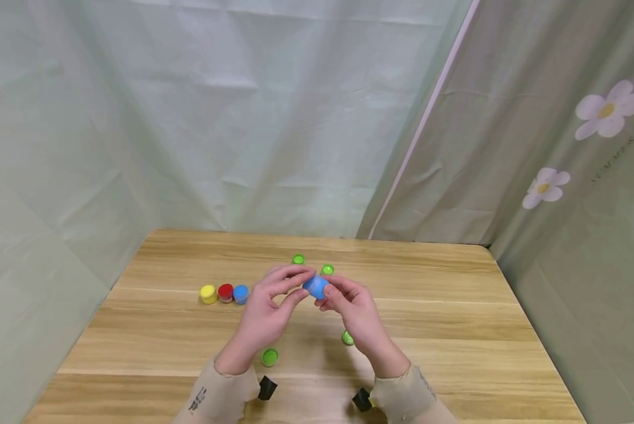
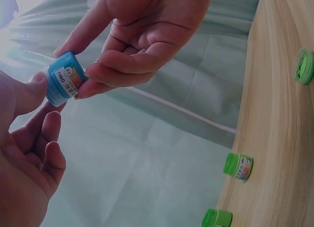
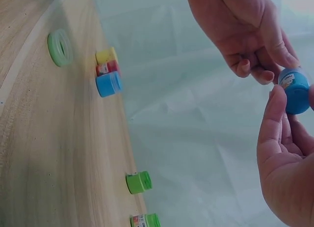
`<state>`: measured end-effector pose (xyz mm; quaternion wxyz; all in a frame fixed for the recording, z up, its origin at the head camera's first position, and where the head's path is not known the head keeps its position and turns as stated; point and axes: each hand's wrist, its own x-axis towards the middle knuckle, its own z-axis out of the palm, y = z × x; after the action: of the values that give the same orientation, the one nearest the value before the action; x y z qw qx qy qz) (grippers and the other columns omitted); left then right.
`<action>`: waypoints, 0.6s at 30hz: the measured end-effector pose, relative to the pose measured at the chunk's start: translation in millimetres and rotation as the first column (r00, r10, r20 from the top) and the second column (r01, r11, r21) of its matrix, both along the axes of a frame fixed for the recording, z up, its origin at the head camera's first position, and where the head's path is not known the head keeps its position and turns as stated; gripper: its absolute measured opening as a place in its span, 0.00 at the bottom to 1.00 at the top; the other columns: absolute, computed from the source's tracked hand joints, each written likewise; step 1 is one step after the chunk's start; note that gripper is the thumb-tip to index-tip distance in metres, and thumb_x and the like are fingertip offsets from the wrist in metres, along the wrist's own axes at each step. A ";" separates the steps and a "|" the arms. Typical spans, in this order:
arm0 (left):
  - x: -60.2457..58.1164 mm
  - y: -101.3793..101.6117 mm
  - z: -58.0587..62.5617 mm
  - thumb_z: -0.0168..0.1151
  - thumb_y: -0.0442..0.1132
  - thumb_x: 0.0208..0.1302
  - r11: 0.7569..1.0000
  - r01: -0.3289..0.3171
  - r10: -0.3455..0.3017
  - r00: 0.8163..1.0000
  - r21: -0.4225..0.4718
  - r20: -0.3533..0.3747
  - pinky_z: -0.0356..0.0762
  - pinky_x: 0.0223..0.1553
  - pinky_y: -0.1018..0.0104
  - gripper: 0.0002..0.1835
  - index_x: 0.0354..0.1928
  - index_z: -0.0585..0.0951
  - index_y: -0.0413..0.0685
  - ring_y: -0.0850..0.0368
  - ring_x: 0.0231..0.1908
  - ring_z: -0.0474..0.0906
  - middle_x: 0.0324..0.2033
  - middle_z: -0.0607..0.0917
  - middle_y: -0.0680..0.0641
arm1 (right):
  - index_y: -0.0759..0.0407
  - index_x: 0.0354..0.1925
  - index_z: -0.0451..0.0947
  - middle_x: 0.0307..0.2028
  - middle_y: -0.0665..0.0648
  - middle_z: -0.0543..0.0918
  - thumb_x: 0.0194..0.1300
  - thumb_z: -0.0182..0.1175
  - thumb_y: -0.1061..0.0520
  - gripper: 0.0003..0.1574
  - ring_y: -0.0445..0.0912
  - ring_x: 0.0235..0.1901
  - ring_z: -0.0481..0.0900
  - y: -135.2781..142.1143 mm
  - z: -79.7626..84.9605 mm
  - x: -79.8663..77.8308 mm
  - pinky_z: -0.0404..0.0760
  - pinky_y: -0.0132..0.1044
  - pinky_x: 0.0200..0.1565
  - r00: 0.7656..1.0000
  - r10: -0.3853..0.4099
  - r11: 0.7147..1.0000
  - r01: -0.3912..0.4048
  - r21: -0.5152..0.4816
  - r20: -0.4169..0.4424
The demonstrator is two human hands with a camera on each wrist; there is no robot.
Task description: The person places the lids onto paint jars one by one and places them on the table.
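A small blue jar with a printed label is held up above the table between both hands. My left hand pinches one end of it between thumb and fingers. The other end is gripped by the thumb and fingers of my right hand. In the left wrist view the label on the jar faces the camera; the right wrist view shows the jar from its other side. Near the hands on the table are green jars and flat, round green lids.
At the left stand a yellow jar, a red jar and a second blue jar in a row. Another green lid-like piece lies beside my right wrist. Curtains hang behind the wooden table.
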<state>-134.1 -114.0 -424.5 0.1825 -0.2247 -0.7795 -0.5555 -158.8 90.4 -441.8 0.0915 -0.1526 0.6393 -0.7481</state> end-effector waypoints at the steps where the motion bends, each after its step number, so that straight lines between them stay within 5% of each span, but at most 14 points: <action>1: -0.1 -0.2 -0.1 0.71 0.29 0.70 1.000 0.002 -0.002 1.000 0.000 -0.005 0.82 0.56 0.65 0.19 0.61 0.88 0.46 0.52 0.63 0.78 0.60 0.86 0.53 | 0.76 0.63 0.78 0.45 0.56 0.88 0.82 0.59 0.59 0.23 0.45 0.39 0.87 -0.4 0.4 0.3 0.88 0.38 0.47 1.000 0.004 1.000 -0.004 -0.001 0.003; 18: -5.8 -1.0 -2.8 0.71 0.22 0.64 0.999 -0.012 0.005 0.985 -0.040 -0.173 0.79 0.39 0.70 0.18 0.55 0.89 0.36 0.53 0.45 0.80 0.54 0.90 0.44 | 0.80 0.66 0.73 0.50 0.60 0.87 0.85 0.55 0.55 0.28 0.44 0.42 0.86 -2.6 -3.9 -1.1 0.87 0.38 0.50 0.994 0.104 0.995 -0.104 -0.004 -0.030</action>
<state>-139.9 -115.1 -427.3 0.2474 -0.2723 -0.7729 -0.5171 -159.9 87.9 -445.8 0.1202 -0.1971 0.6298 -0.7416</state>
